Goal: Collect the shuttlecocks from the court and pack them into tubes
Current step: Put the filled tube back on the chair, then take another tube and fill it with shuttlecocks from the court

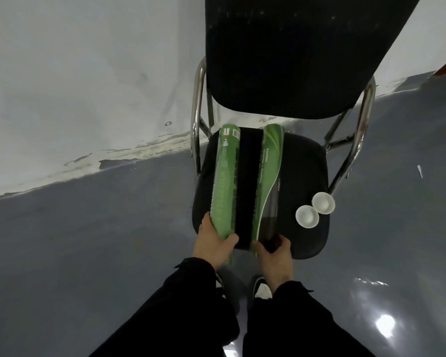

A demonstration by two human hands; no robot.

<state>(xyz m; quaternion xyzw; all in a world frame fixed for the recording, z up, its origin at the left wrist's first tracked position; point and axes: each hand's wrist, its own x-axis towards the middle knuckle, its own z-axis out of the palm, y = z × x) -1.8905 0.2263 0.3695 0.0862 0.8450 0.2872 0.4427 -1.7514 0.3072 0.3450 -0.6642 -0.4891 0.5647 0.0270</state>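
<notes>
— What do we see at the top right of the frame?
— We see a black chair (304, 161) with chrome tube legs, its backrest filling the top edge.
— And around it?
— We find a glossy grey floor (93, 228) across the lower half, and a scuffed white wall (75, 73) with peeling paint at the upper left.

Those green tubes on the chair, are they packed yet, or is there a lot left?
Nothing looks finished. The left hand grips one green tube and the right hand the other tube, both lying on the chair seat. Two white caps sit off beside them. No shuttlecocks show, so collecting, packing and capping seem to remain.
</notes>
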